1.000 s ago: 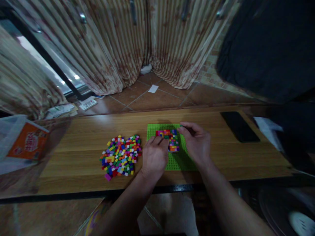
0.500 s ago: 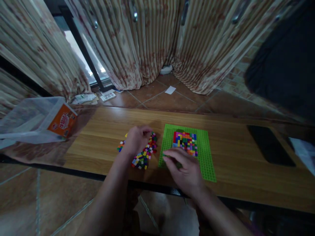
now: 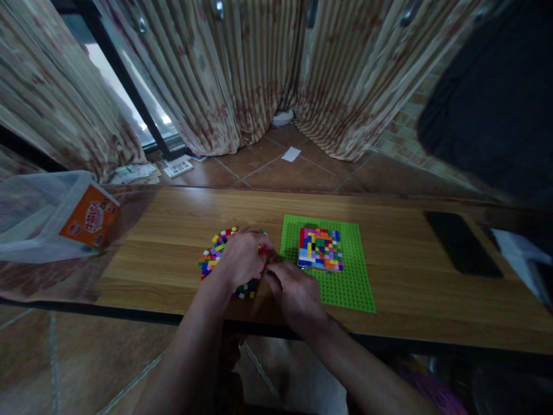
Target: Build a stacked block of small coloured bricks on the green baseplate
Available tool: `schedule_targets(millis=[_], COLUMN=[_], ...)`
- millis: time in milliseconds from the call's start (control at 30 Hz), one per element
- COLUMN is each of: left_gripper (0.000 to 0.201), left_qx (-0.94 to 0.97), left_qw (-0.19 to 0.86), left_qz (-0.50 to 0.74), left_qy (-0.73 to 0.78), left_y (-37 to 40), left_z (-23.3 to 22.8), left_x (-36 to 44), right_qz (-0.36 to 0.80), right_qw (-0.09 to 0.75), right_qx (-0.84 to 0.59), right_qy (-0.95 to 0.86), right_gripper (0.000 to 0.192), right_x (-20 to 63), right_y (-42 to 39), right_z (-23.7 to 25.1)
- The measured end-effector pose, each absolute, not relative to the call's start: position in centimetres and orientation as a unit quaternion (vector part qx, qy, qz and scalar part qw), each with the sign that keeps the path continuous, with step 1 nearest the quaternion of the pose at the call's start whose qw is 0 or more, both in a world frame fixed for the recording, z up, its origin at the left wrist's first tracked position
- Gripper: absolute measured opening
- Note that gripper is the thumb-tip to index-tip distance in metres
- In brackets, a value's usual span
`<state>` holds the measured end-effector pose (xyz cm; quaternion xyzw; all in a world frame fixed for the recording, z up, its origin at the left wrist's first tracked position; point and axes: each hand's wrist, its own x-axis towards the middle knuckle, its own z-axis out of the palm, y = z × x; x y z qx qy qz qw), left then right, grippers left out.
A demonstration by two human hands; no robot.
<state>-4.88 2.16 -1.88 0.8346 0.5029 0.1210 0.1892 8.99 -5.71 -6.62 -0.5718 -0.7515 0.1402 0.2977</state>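
- Both hands have shifted since half a second back: the right hand (image 3: 294, 294) has slid off the lower-left corner of the green baseplate (image 3: 345, 288) toward the pile, and the left hand (image 3: 239, 256) has settled lower on it.
- Far left of the hands, a clear plastic bag with an orange pack (image 3: 88, 216) lies on the wooden table (image 3: 173, 230), well apart from the action.
- Under the left hand sits the loose pile of small coloured bricks (image 3: 213, 251); its fingers curl down over the pile's right part, knuckles up, and I cannot tell whether they pinch a brick.
- Right hand now, fingertips meeting the left's at the pile's edge, fingers bent together; what they hold, if anything, is hidden.
- Just right of that grip: the baseplate, lying flat, with a tight rectangular patch of mixed-colour bricks (image 3: 320, 249) pressed onto its upper middle.
- Risk, as I judge it: with two hands crowding one spot, a sweep of the wrist could scatter bricks off the near table edge.
- Far right, a dark phone (image 3: 462, 242) lies flat.
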Motion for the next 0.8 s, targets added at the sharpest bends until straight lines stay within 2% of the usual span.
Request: schedule_targets(millis=[167, 367, 500, 633, 800], left_gripper=[0.025, 0.021, 0.017, 0.015, 0.017], left_qx=[0.845, 0.854, 0.831, 0.781, 0.758], left_qw=[0.158, 0.161, 0.218, 0.332, 0.371], left_qz=[0.09, 0.124, 0.213, 0.301, 0.35], left_qy=[0.504, 0.478, 0.466, 0.436, 0.407], left_y=[1.9, 2.1, 2.0, 1.5, 0.9], left_z=[-1.7, -1.6, -1.4, -1.3, -1.7], left_x=[-4.6, -4.5, -4.1, -2.5, 0.1], right_qz=[0.142, 0.17, 0.194, 0.168, 0.127], right_qw=[0.31, 0.366, 0.42, 0.479, 0.568], right_qx=[-0.564, -0.509, -0.465, -0.446, -0.528], right_qy=[-0.753, -0.76, -0.755, -0.737, -0.618], right_gripper=[0.011, 0.02, 0.021, 0.016, 0.012], right_x=[9.2, 9.9, 10.8, 12.4, 15.6], right_y=[-6.1, -6.9, -7.0, -6.7, -5.3], right_z=[-6.6, -5.4, -4.0, -2.4, -1.3])
